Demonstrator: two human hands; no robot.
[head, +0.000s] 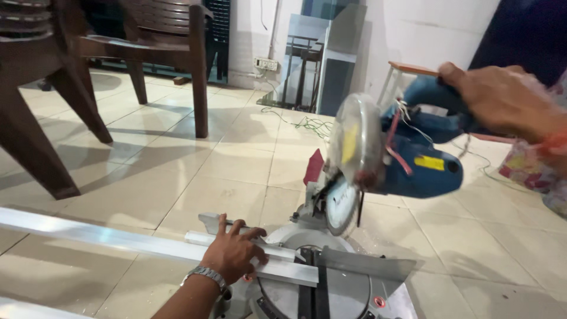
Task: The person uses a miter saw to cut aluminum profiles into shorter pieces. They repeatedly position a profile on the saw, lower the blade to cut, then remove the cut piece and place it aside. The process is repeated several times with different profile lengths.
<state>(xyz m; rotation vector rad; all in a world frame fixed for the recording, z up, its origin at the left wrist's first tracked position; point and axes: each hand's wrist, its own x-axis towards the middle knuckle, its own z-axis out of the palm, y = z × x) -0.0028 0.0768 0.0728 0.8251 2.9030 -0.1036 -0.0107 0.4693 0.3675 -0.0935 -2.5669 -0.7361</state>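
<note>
A blue miter saw (413,159) with a round blade under a clear guard (353,147) stands raised above its grey base (354,289) on the tiled floor. My right hand (502,97) grips the saw's blue handle at the upper right. My left hand (233,254), with a metal watch on the wrist, presses flat on a long aluminium bar (118,239). The bar lies across the saw base against the fence, its end near the blade slot.
Dark brown plastic chairs (71,71) stand at the back left. A green cable (310,124) lies on the floor near a mirror panel (322,59) leaning on the wall. Another aluminium bar end (23,308) shows at the bottom left.
</note>
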